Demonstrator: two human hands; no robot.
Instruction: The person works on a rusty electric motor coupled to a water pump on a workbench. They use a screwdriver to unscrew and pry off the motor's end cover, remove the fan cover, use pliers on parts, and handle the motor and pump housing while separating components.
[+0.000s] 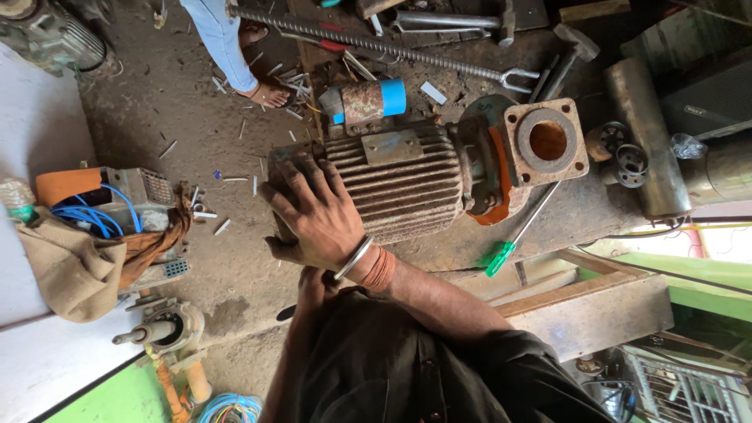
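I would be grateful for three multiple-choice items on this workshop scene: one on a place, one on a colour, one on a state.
1. Where does the right hand rest?
A. on the finned end of the rusty electric motor
B. on the hammer
C. on the cloth sack

2. What colour is the handle of the screwdriver lying below the motor's square flange?
A. red
B. green
C. black

3. How is the right hand posed?
A. clenched in a fist
B. pinching a screw
C. spread flat, fingers open

Answers: 1 A, the palm lies on the ribbed casing at the motor's rear end. 2 B, the handle is bright green. 3 C, the fingers are splayed over the casing, gripping nothing. The left hand is mostly hidden beneath the right forearm.
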